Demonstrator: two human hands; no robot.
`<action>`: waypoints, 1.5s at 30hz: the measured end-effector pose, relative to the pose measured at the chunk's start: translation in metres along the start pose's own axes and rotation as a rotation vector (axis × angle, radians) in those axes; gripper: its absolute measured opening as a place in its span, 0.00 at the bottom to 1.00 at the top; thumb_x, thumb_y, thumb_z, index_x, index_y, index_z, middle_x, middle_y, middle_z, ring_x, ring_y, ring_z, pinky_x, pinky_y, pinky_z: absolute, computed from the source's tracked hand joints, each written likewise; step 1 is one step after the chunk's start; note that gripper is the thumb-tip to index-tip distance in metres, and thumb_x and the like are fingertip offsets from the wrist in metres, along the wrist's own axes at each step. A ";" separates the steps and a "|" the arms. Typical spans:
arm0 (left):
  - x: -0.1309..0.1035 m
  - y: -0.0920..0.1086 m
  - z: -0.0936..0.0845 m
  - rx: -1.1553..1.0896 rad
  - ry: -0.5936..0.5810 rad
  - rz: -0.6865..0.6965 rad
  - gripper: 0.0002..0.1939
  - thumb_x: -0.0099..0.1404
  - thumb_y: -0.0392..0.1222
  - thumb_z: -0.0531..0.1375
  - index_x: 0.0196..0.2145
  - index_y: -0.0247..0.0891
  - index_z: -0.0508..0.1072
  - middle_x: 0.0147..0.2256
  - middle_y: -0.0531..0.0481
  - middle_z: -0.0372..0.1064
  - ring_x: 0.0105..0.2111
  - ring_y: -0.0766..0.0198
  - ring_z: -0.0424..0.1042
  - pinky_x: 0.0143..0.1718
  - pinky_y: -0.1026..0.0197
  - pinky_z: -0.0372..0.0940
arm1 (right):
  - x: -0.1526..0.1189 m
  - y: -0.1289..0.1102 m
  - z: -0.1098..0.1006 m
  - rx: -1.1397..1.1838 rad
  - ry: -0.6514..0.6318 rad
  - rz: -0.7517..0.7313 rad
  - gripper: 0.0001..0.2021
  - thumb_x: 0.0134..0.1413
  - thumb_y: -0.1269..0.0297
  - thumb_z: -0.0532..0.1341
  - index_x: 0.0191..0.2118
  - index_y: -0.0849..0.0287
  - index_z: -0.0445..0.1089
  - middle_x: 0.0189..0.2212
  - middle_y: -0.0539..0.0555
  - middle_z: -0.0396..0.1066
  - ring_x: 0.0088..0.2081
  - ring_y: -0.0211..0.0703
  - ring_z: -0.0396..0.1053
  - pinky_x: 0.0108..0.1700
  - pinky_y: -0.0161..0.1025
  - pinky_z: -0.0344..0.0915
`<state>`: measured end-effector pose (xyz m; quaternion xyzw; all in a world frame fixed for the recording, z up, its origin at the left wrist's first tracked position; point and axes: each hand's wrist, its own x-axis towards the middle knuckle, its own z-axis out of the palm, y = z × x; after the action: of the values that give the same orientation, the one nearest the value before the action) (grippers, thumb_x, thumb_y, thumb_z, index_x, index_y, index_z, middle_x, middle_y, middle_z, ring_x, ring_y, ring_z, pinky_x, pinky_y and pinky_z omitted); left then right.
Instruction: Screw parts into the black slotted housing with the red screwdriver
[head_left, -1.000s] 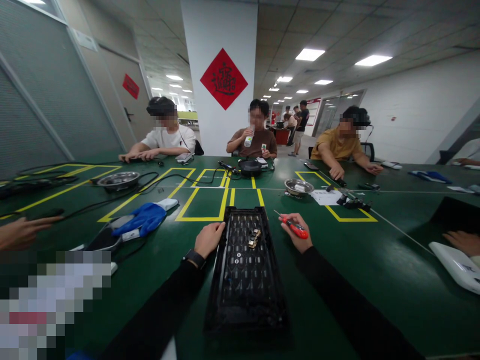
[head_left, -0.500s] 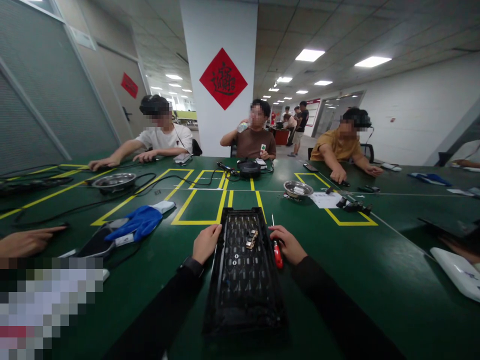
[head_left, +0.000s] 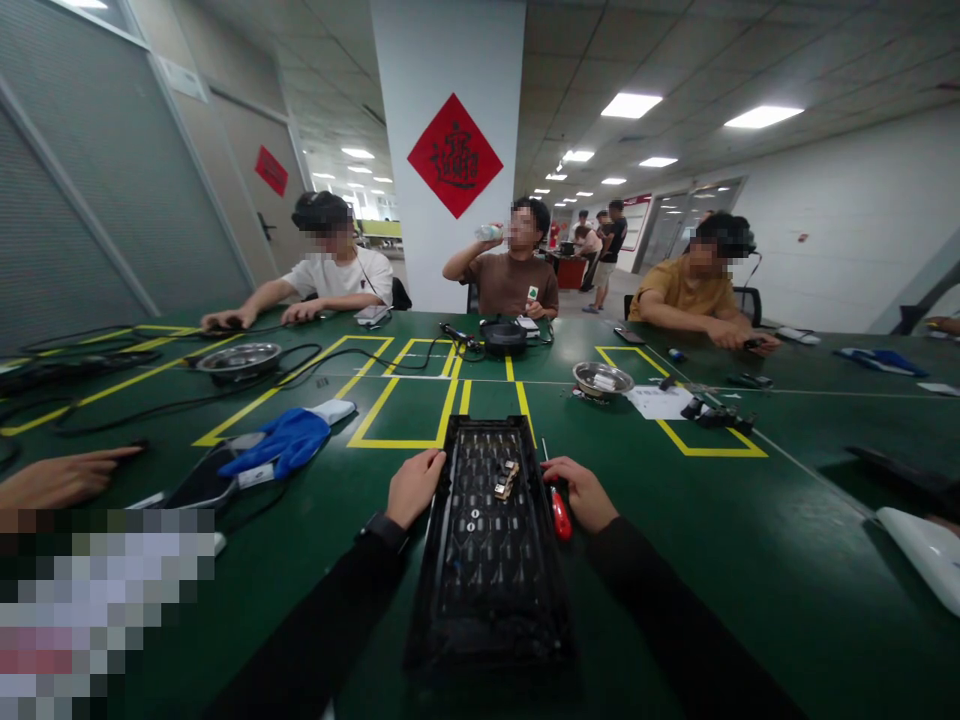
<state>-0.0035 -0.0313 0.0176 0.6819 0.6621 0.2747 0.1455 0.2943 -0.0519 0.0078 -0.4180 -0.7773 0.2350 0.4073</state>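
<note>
A long black plastic tray [head_left: 487,625] with rows of moulded pockets lies lengthwise in front of me. My left hand [head_left: 412,490] is closed on its left edge, near the far end. My right hand [head_left: 583,494] has its fingers bent against the opposite edge. A screwdriver with a red handle [head_left: 560,516] lies along that side; its thin shaft passes by my right fingers, and I cannot tell whether they press on it. Inside the tray sit a small tan-and-silver circuit board piece [head_left: 506,480] and two small white rings [head_left: 473,519].
Blue gloves [head_left: 289,440] and another person's hand [head_left: 75,478] are to the left. Metal bowls [head_left: 240,361] [head_left: 602,379], a paper sheet [head_left: 660,402] and black cables [head_left: 165,412] lie farther off. Three people sit across the green table [head_left: 697,600].
My hands and the tray hold nearly the same pose; the view has shifted slightly. Across the table, the middle person tips a bottle higher and the right person's hands have come together.
</note>
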 end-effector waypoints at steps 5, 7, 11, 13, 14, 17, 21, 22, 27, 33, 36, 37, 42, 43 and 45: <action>0.001 -0.001 0.001 0.006 -0.011 -0.002 0.20 0.65 0.50 0.42 0.31 0.41 0.69 0.35 0.50 0.70 0.36 0.62 0.67 0.31 0.66 0.54 | 0.000 0.000 0.001 -0.017 0.001 0.008 0.20 0.34 0.83 0.45 0.30 0.60 0.70 0.39 0.55 0.68 0.45 0.42 0.64 0.49 0.42 0.57; 0.001 -0.002 0.002 -0.003 -0.015 0.005 0.20 0.65 0.51 0.42 0.31 0.41 0.69 0.35 0.50 0.70 0.35 0.63 0.67 0.31 0.66 0.54 | 0.001 -0.001 0.001 -0.022 -0.005 0.009 0.20 0.34 0.82 0.45 0.30 0.59 0.69 0.39 0.55 0.68 0.45 0.42 0.64 0.49 0.42 0.57; 0.001 -0.003 0.003 -0.019 -0.011 0.029 0.20 0.65 0.52 0.41 0.30 0.41 0.67 0.32 0.51 0.69 0.33 0.64 0.66 0.31 0.67 0.54 | 0.000 -0.004 0.000 -0.009 0.003 0.017 0.18 0.38 0.81 0.47 0.30 0.59 0.69 0.39 0.55 0.68 0.44 0.42 0.64 0.49 0.42 0.58; 0.001 -0.002 0.004 -0.019 -0.011 0.030 0.21 0.65 0.53 0.41 0.29 0.40 0.66 0.31 0.51 0.69 0.32 0.65 0.66 0.31 0.67 0.54 | 0.000 -0.005 0.000 -0.002 0.010 0.023 0.17 0.40 0.80 0.48 0.32 0.59 0.69 0.39 0.55 0.68 0.44 0.42 0.65 0.49 0.41 0.58; 0.001 -0.002 0.004 -0.020 -0.011 0.028 0.21 0.65 0.53 0.40 0.28 0.40 0.66 0.30 0.52 0.68 0.32 0.65 0.66 0.30 0.67 0.53 | 0.000 -0.006 0.000 -0.001 0.014 0.028 0.16 0.41 0.79 0.48 0.32 0.59 0.69 0.39 0.55 0.68 0.44 0.42 0.65 0.49 0.42 0.58; 0.000 0.000 0.002 -0.020 -0.008 0.012 0.22 0.65 0.53 0.40 0.27 0.39 0.66 0.30 0.51 0.68 0.31 0.65 0.65 0.29 0.67 0.53 | -0.001 -0.005 0.002 -0.007 0.027 0.050 0.16 0.43 0.79 0.48 0.34 0.59 0.69 0.40 0.54 0.68 0.44 0.42 0.65 0.49 0.42 0.58; -0.001 0.007 -0.001 -0.006 -0.019 -0.009 0.22 0.65 0.52 0.41 0.28 0.38 0.68 0.30 0.49 0.69 0.31 0.64 0.66 0.30 0.67 0.53 | -0.001 -0.001 0.003 0.005 0.048 0.069 0.17 0.43 0.79 0.47 0.34 0.59 0.69 0.40 0.54 0.68 0.45 0.41 0.64 0.50 0.42 0.58; -0.002 0.010 -0.002 -0.001 -0.019 -0.015 0.22 0.65 0.52 0.42 0.28 0.38 0.69 0.31 0.48 0.70 0.32 0.64 0.66 0.30 0.66 0.53 | -0.001 0.000 0.003 0.014 0.057 0.072 0.17 0.43 0.79 0.46 0.34 0.59 0.69 0.40 0.54 0.68 0.45 0.41 0.64 0.50 0.42 0.58; -0.005 0.019 0.001 0.022 0.006 -0.048 0.21 0.65 0.51 0.44 0.29 0.37 0.70 0.31 0.47 0.70 0.32 0.63 0.67 0.29 0.67 0.53 | -0.001 0.004 0.001 0.016 0.112 0.095 0.16 0.42 0.78 0.46 0.31 0.59 0.68 0.40 0.54 0.68 0.45 0.42 0.64 0.50 0.43 0.57; -0.005 0.013 0.007 -0.005 0.018 -0.001 0.23 0.65 0.53 0.41 0.31 0.39 0.70 0.32 0.49 0.70 0.33 0.64 0.67 0.28 0.67 0.52 | -0.001 0.011 0.002 -0.020 0.134 0.099 0.18 0.40 0.79 0.46 0.31 0.58 0.69 0.42 0.54 0.68 0.46 0.42 0.64 0.51 0.44 0.56; -0.004 0.010 0.008 -0.017 0.019 0.007 0.23 0.65 0.54 0.41 0.30 0.40 0.70 0.31 0.49 0.70 0.32 0.64 0.67 0.28 0.67 0.53 | 0.000 0.008 0.000 -0.063 0.189 0.118 0.19 0.43 0.78 0.46 0.36 0.58 0.69 0.43 0.53 0.68 0.49 0.42 0.63 0.54 0.45 0.54; -0.004 0.010 0.008 -0.023 0.021 0.008 0.24 0.65 0.55 0.40 0.30 0.39 0.69 0.31 0.50 0.70 0.32 0.64 0.67 0.28 0.67 0.53 | 0.002 0.004 -0.001 -0.083 0.231 0.115 0.19 0.45 0.77 0.46 0.38 0.57 0.69 0.44 0.53 0.68 0.50 0.42 0.61 0.55 0.46 0.53; -0.005 0.010 0.008 -0.041 0.028 0.011 0.24 0.65 0.55 0.40 0.28 0.39 0.68 0.30 0.50 0.69 0.30 0.65 0.66 0.28 0.67 0.53 | 0.013 -0.036 -0.006 -0.213 0.251 0.007 0.14 0.52 0.68 0.52 0.44 0.55 0.67 0.47 0.54 0.66 0.54 0.43 0.57 0.56 0.46 0.51; -0.005 0.010 0.007 -0.038 0.030 0.010 0.24 0.65 0.54 0.40 0.27 0.39 0.67 0.29 0.50 0.69 0.30 0.65 0.66 0.28 0.67 0.53 | 0.015 -0.045 -0.005 -0.253 0.187 -0.019 0.14 0.52 0.66 0.53 0.45 0.55 0.67 0.46 0.53 0.67 0.54 0.44 0.56 0.56 0.46 0.51; -0.005 0.011 0.007 -0.029 0.033 0.008 0.23 0.65 0.54 0.40 0.27 0.39 0.67 0.29 0.50 0.69 0.30 0.65 0.66 0.28 0.67 0.53 | 0.018 -0.061 0.000 -0.363 0.044 -0.056 0.14 0.52 0.63 0.55 0.45 0.52 0.68 0.45 0.53 0.68 0.55 0.45 0.54 0.57 0.49 0.47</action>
<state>0.0095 -0.0365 0.0177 0.6777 0.6577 0.2959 0.1436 0.2602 -0.0696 0.0589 -0.4677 -0.8092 0.0704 0.3485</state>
